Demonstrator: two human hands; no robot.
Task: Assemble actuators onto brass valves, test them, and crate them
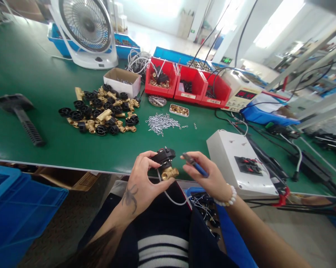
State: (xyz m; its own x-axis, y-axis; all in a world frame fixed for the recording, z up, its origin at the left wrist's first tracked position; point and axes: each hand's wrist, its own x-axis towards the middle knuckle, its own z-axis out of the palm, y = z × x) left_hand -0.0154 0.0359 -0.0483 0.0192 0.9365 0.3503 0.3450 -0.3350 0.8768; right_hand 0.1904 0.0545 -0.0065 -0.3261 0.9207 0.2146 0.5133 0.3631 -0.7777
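Note:
My left hand (145,173) grips a valve (169,172) with a brass body and a black round head, and a white cable trails down from it. Close by on the right, my right hand (207,175) is closed around pliers (194,164) with a blue handle. Their dark jaws point toward the valve without touching it. Beyond my hands lies a heap of small metal clips (162,123) on the green bench. To its left spreads a pile of brass valve bodies with black caps (101,111).
A black mallet-shaped tool (24,117) lies at the left. Behind stand a white fan (95,61), a small carton (132,89), red bins (189,97) and a power supply (242,93). A grey box with terminals (226,160) is at the right. Blue crates (22,208) flank me below the bench.

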